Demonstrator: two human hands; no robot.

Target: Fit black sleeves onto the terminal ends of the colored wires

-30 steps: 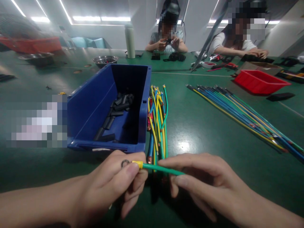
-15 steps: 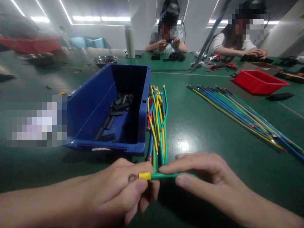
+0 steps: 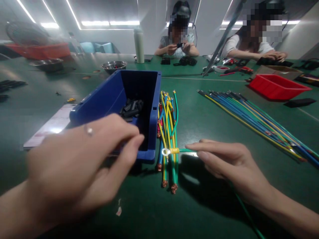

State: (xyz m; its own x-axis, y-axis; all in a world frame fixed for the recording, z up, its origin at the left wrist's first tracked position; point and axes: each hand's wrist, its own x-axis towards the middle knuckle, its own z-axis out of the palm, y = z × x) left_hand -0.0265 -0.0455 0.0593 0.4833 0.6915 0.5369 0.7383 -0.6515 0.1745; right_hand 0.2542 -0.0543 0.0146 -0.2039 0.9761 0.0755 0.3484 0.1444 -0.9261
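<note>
Between the thumb and fingers of my right hand, a green wire is pinched. Its end carries a ring terminal with a yellow sleeve, pointing left; the wire's tail hangs below the hand. Blurred by motion, my left hand is closed, thumb against curled fingers, in front of the blue bin. Whatever it may hold is hidden. Short black tubes lie in the bin. Beside it rests a bundle of yellow, green and blue wires, with bare copper at the near ends.
More wires with black-covered ends lie to the right, near a red tray. Metal bowls and a pale bottle stand farther back. A paper sheet lies left. Two people work across the table.
My left hand has let go of the yellow-sleeved terminal end and moved left and up toward the bin. My right hand has shifted slightly right and up, still pinching the green wire.
</note>
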